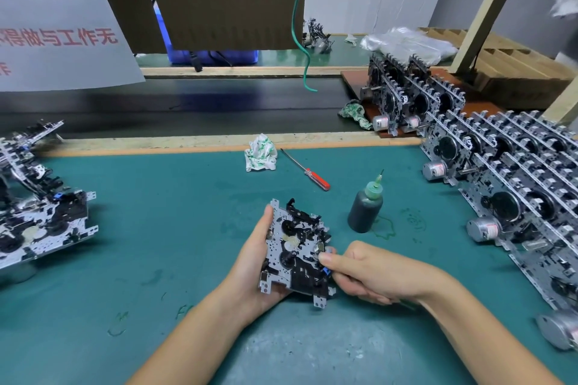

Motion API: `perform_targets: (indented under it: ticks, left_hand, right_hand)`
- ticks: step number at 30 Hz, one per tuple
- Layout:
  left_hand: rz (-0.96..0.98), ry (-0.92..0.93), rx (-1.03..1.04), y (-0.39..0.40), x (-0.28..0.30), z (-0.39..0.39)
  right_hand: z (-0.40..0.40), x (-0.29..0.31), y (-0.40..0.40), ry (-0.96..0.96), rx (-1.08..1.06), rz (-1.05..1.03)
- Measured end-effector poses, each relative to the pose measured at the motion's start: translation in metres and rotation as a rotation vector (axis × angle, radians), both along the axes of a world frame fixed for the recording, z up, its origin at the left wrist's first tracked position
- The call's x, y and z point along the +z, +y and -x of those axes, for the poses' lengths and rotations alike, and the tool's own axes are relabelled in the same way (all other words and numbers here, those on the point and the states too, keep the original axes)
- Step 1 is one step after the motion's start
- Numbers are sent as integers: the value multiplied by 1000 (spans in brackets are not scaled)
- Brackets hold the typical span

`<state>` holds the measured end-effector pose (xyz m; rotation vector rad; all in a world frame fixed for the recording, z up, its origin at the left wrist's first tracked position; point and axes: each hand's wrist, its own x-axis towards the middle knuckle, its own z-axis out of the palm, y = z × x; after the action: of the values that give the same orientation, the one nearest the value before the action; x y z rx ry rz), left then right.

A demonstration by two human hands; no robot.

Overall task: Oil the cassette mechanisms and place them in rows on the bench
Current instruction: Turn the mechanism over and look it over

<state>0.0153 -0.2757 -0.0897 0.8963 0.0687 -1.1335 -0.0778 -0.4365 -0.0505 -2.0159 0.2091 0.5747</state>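
Covering the tabletop (162,222) is a teal-green mat, scuffed pale near the front edge and marked with green stains. A strip of bare wood borders its far side, and beyond that runs a dark belt (187,103). Above the belt hang a sheet of brown cardboard (225,6), a green cable (297,25) and, at the left, a white sign (56,15) with red characters. The wall behind is pale grey.

Held over the middle of the mat is one cassette mechanism (295,248), tilted upright. The left hand (253,266) cradles it from behind and below, fingers curled round its left edge. The right hand (369,272) pinches the right edge of the mechanism between thumb and curled fingers, near a small blue part.

Just beyond the hands stands a dark oil bottle (365,208) with a green nozzle, in a ring of green stain. Farther back lie a red-handled screwdriver (308,170) and a crumpled cloth (260,153).

Along the right side, finished mechanisms (506,178) stand on edge in close rows. A loose pile of mechanisms (40,206) lies at the left.
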Motion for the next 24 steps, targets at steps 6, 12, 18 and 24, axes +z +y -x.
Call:
perform_targets:
  ticks: [6,12,18,24]
  left_hand:
    - [1,36,-22,5,5,-1]
    - [162,156,53,15,13,0]
    - [204,228,94,15,19,3]
    - [247,230,79,15,21,6]
  right_hand:
    - [4,-6,3,-64,-30,-5]
    - [6,-6,-3,-150,-258,-372]
    - [5,-7,-3,-138,-262,-480]
    - [8,-4,-3,-149,-249,-466]
